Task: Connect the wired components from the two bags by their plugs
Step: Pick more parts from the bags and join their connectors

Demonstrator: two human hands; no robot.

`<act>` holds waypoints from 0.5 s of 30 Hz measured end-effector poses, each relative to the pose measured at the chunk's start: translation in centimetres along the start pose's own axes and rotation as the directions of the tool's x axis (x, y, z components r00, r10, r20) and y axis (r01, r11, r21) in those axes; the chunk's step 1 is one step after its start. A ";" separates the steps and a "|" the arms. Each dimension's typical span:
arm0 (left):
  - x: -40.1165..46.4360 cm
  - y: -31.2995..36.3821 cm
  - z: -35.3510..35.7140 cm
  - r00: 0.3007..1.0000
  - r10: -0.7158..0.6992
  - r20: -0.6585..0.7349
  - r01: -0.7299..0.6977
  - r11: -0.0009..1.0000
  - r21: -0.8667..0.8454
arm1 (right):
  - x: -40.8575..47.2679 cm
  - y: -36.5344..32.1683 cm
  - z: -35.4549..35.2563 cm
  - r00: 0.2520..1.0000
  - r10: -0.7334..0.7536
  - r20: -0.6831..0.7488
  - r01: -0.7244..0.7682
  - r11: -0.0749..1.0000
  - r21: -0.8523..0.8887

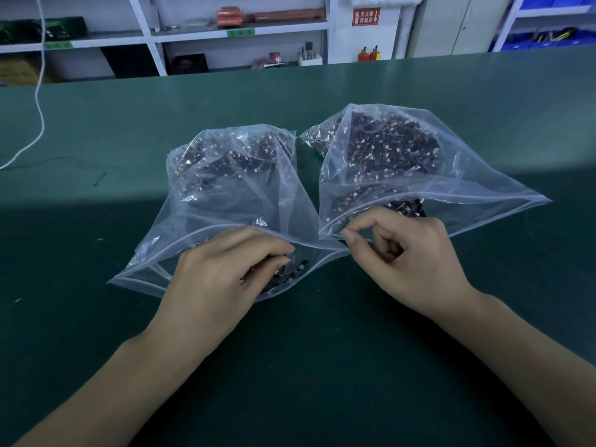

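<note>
Two clear zip bags lie side by side on the green table, mouths toward me. The left bag and the right bag each hold several small dark wired components with white plugs. My left hand reaches into the left bag's mouth, fingers curled among dark components there; what they hold is hidden. My right hand sits at the right bag's mouth, thumb and forefinger pinched together at the bag's rim; whether a wire is between them is too small to tell.
The green table stretches wide on all sides. A white cord hangs down at the far left and trails onto the table. Shelving with boxes and blue bins stands beyond the far edge.
</note>
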State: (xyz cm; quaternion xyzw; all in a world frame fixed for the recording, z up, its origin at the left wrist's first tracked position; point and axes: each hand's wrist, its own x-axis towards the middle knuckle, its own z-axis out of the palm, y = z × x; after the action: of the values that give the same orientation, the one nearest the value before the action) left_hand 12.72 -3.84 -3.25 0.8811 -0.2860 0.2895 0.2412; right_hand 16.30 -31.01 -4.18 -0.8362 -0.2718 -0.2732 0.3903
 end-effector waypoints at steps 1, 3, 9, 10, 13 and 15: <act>0.0 0.1 0.1 1.000 -0.010 -0.004 0.010 1.000 -0.019 | -0.1 -0.1 0.0 1.000 -0.014 0.010 0.014 1.000 0.004; 0.0 0.3 0.2 1.000 -0.018 -0.025 0.016 0.999 -0.052 | -0.1 -0.3 0.1 0.999 -0.038 0.029 0.038 0.999 0.015; 0.0 1.8 0.4 0.989 -0.046 -0.142 0.009 0.968 -0.249 | -0.4 -1.3 0.4 0.987 -0.105 0.118 0.094 0.991 0.097; 0.0 2.1 0.5 0.985 -0.084 -0.152 0.033 0.950 -0.310 | -0.5 -1.5 0.5 0.986 -0.112 0.126 0.097 0.988 0.123; 0.0 2.9 0.5 0.979 -0.144 -0.145 0.069 0.902 -0.427 | -0.6 -1.8 0.9 0.981 -0.138 0.136 0.111 0.976 0.189; 0.0 3.1 0.6 0.980 -0.134 -0.145 0.057 0.895 -0.442 | -0.6 -1.8 1.1 0.982 -0.136 0.133 0.107 0.973 0.202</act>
State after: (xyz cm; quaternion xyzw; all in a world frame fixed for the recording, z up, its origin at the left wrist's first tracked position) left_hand 10.96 -6.43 -2.86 0.7897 -0.2777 0.2808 0.4695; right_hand 14.97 -29.34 -4.28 -0.7935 -0.3757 -0.2070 0.4317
